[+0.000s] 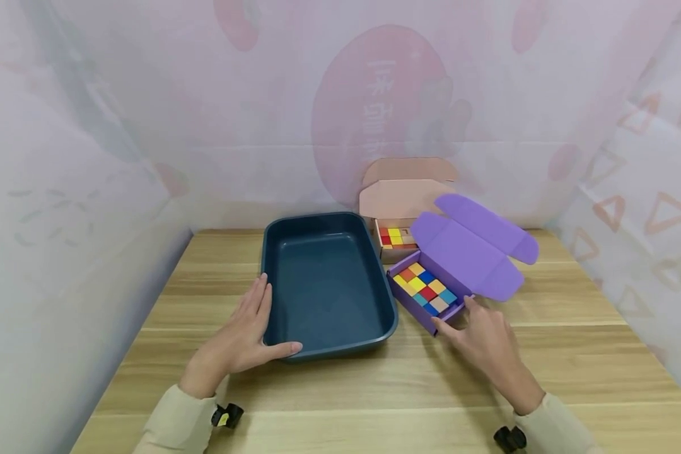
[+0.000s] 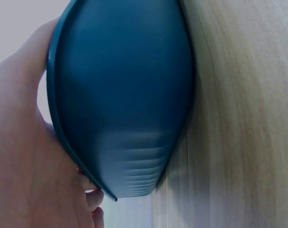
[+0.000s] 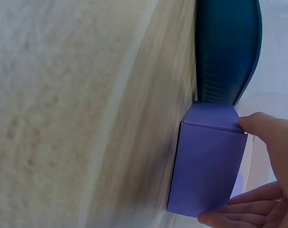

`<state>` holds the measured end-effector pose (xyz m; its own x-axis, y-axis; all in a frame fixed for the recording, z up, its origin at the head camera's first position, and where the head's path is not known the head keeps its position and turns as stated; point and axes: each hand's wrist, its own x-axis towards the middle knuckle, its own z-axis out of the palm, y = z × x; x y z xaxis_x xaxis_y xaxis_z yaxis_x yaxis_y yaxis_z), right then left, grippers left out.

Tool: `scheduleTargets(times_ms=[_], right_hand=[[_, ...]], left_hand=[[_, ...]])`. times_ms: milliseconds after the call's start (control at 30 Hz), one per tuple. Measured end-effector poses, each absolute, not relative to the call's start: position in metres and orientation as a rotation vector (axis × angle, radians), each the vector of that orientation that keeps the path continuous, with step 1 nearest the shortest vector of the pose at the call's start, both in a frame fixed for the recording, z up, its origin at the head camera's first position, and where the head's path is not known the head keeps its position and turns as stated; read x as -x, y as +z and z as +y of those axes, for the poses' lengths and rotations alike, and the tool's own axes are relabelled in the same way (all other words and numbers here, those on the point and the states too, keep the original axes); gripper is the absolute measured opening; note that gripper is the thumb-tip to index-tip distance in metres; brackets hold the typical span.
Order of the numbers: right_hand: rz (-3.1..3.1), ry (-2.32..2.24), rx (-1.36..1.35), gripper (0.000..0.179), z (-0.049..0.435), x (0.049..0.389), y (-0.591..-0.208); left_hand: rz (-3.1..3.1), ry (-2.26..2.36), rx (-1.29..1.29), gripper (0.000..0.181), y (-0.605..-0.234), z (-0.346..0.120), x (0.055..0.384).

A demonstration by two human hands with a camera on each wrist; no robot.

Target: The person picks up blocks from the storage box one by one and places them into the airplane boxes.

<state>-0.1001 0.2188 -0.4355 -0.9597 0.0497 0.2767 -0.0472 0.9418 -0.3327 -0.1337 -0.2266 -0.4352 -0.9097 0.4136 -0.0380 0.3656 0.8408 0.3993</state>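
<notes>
A dark teal plastic tray lies on the table. My left hand rests on its near left corner, fingers straight along the left rim and thumb on the front rim. In the left wrist view the tray's outer wall fills the middle. To its right an open purple cardboard box sits at an angle, packed with colored blocks. My right hand grips the box's near end, thumb at one corner and fingers at the other, as the right wrist view of the box shows too.
Behind the purple box stands an open pinkish box with colored blocks, partly hidden by the purple lid. Everything sits on a wooden table. A printed cloth hangs behind it and on both sides.
</notes>
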Motion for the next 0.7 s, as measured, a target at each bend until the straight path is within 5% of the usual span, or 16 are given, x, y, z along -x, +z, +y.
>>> scheduleTargets(times_ms=[700], right_hand=[[-2.872,0.367,0.047,0.086,0.252,0.088,-0.433]], left_hand=[[2.881,0.603,-0.586,0.134,-0.433,-0.229,0.127]])
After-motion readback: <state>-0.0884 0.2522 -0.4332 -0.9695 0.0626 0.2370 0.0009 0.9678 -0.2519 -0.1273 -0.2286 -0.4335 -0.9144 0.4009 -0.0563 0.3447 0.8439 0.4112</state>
